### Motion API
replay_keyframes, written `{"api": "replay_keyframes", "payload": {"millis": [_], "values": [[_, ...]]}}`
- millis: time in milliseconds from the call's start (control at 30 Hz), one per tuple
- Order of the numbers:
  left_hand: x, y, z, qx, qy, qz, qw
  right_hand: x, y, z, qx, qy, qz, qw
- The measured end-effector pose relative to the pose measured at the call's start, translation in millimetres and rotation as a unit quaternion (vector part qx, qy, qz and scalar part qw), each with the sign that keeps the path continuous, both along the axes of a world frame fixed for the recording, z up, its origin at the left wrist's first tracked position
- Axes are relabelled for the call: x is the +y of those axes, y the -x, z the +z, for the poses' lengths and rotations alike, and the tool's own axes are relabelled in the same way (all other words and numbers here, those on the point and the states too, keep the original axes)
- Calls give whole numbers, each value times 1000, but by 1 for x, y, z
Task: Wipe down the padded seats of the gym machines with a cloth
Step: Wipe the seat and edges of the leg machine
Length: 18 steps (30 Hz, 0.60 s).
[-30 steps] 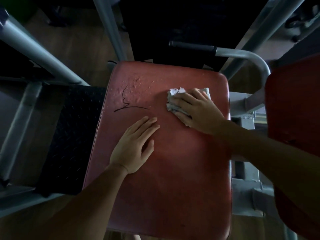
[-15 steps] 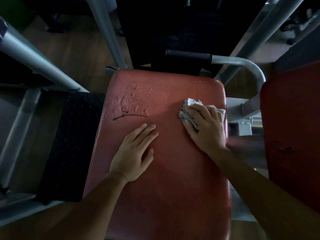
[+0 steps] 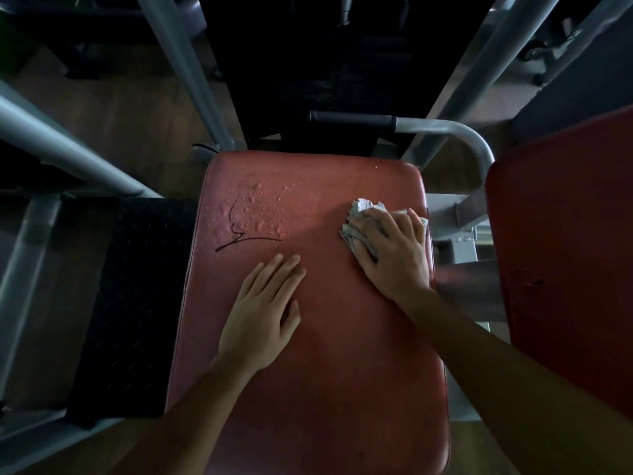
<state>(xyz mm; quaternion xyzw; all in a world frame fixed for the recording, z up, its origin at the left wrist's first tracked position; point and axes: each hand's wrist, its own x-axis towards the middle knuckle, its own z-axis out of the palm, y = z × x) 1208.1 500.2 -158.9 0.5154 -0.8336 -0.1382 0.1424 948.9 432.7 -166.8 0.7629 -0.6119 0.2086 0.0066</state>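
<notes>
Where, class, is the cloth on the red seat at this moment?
In the head view, the cloth lies crumpled under the right hand, near the red seat's far right edge, right of the water droplets.

No readable text; only black scribble mark [image 3: 245, 231] on red seat [image 3: 308, 371].

Left hand [image 3: 261, 315] flat, fingers together, palm down, right hand [image 3: 394, 253] pressing down, fingers spread, both forearms extended
</notes>
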Motion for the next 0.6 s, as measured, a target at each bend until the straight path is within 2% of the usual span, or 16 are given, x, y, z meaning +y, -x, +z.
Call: {"api": "replay_keyframes", "payload": {"millis": [133,267,433,600], "values": [[2,2,1,-14,5,14,1000,-1,4,1,2,-1,24,1000],[-3,23,12,-2,3,75,997,-13,23,3,31,8,61,998],[-61,66,16,25,9,94,995,-37,43,4,25,9,83,996],[-104,95,-1,42,-44,128,990,-81,49,6,-13,-24,53,998]]}}
